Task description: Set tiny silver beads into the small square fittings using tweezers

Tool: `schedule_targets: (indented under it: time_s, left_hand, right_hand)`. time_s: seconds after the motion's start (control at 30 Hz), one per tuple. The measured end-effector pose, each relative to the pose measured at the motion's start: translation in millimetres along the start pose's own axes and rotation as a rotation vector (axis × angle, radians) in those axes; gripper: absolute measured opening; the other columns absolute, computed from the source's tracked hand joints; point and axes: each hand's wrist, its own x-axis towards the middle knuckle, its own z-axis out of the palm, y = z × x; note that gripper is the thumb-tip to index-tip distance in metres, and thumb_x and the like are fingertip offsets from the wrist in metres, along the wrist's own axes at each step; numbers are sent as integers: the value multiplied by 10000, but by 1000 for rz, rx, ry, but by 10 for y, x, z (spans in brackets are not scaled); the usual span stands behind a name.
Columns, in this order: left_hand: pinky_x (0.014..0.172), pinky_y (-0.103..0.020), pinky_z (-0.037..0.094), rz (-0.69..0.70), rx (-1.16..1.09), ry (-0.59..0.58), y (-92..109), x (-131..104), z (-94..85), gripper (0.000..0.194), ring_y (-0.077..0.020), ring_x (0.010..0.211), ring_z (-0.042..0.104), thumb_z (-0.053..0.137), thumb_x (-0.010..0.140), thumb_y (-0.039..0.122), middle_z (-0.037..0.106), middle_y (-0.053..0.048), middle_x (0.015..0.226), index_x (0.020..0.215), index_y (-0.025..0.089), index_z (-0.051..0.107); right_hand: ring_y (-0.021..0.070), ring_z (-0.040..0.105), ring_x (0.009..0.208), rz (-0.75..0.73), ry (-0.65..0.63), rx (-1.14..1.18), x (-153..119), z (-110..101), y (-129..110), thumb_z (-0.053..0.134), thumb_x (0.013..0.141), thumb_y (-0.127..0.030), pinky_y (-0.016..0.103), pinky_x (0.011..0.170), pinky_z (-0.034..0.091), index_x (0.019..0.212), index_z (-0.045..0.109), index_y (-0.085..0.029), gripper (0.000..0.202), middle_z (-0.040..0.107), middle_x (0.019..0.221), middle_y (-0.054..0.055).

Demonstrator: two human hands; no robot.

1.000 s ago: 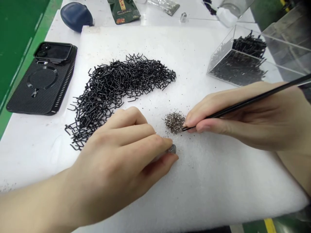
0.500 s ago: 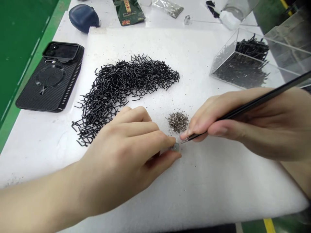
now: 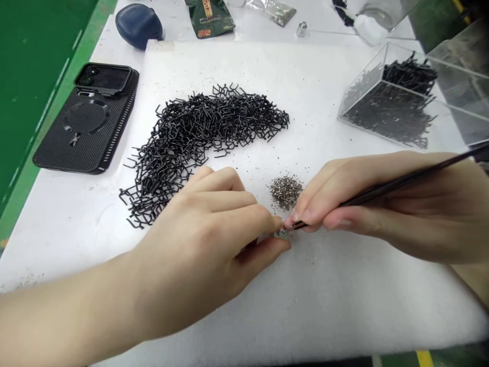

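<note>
My left hand [image 3: 202,244] is closed, pinching a small silvery metal piece [image 3: 282,231] between thumb and forefinger. Its end face points right, and the fingers hide most of it. Black tweezers [image 3: 408,177] lie in my right hand [image 3: 397,214], gripped like a pen with the shaft slanting up to the right. Their tip is at the end face of the metal piece; whether it grips anything is too small to tell. Just beyond the fingertips is a little heap of tiny shiny metal bits [image 3: 286,192].
A curved pile of bent black pieces [image 3: 214,120] spreads over the white foam board [image 3: 317,311]. A clear box [image 3: 385,102] with black pieces stands at right. A black phone [image 3: 87,120], blue rubber bulb [image 3: 138,25], green packet [image 3: 211,18] and small metal block [image 3: 301,29] lie around.
My right hand has moved slightly down, bringing the tweezer tip against the metal piece. The whole view has shifted a little; my left hand keeps its pinch.
</note>
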Motion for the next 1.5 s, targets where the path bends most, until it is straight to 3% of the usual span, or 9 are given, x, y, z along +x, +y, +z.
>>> schedule_targets:
  time_s: [0.4, 0.53, 0.7, 0.93, 0.97, 1.2, 1.37, 1.5]
  left_hand:
    - [900, -398, 622, 12, -42, 39, -62, 12, 100, 250, -220, 873, 735, 812, 1158, 203, 802, 4, 799, 923, 182, 894]
    - [904, -386, 634, 11, -38, 16, -45, 8, 51, 219, -206, 861, 732, 801, 1156, 166, 794, 16, 801, 964, 176, 905]
    - [922, -370, 620, -12, -32, -6, 2, 7, -28, 254, -192, 863, 730, 780, 1171, 173, 780, 23, 799, 946, 182, 896]
    - [846, -387, 535, -5, -10, 37, -45, -9, 37, 269, -188, 843, 723, 779, 1165, 182, 758, 38, 750, 920, 185, 891]
    - [858, -386, 542, -11, -15, -1, -48, -11, 43, 252, -193, 872, 740, 793, 1156, 174, 774, 35, 766, 926, 182, 895]
    - [825, -403, 504, 32, -4, 106, -67, -17, 101, 276, -189, 827, 700, 789, 1164, 203, 746, 48, 737, 904, 192, 880]
    - [826, -396, 514, 8, -12, -4, -37, 1, 25, 277, -184, 842, 711, 772, 1184, 193, 770, 44, 774, 931, 179, 884]
    - [822, -396, 506, 8, -5, 0, -55, -2, 56, 276, -186, 850, 721, 777, 1184, 193, 773, 40, 773, 931, 177, 887]
  right_hand:
    - [244, 916, 882, 11, 2, -2, -17, -23, -11, 981, 1066, -272, 320, 728, 722, 1001, 956, -326, 87, 940, 950, 21]
    - [234, 904, 863, 13, 18, -24, -4, -20, -17, 958, 1075, -262, 319, 709, 711, 1007, 940, -329, 97, 935, 943, 11]
    - [227, 898, 857, 22, 38, -24, 8, -23, 3, 955, 1085, -292, 315, 710, 705, 998, 941, -329, 96, 936, 951, 12]
    - [203, 912, 900, 29, 32, -49, -16, -30, 21, 921, 1124, -348, 273, 715, 693, 990, 916, -311, 140, 936, 950, -3]
    - [198, 912, 905, 30, 34, -45, -18, -31, 28, 922, 1127, -357, 266, 719, 694, 995, 917, -312, 139, 935, 953, -5]
    - [190, 915, 942, 13, 13, -41, -5, -19, 63, 918, 1130, -336, 259, 770, 712, 1025, 919, -317, 107, 936, 985, -12]
    - [177, 902, 904, 20, 24, -53, 6, -16, 47, 925, 1130, -364, 248, 756, 702, 1003, 929, -321, 134, 939, 965, -21]
    - [171, 904, 888, 32, 27, -38, 7, -23, 18, 943, 1120, -380, 240, 759, 707, 991, 944, -323, 141, 946, 958, -25]
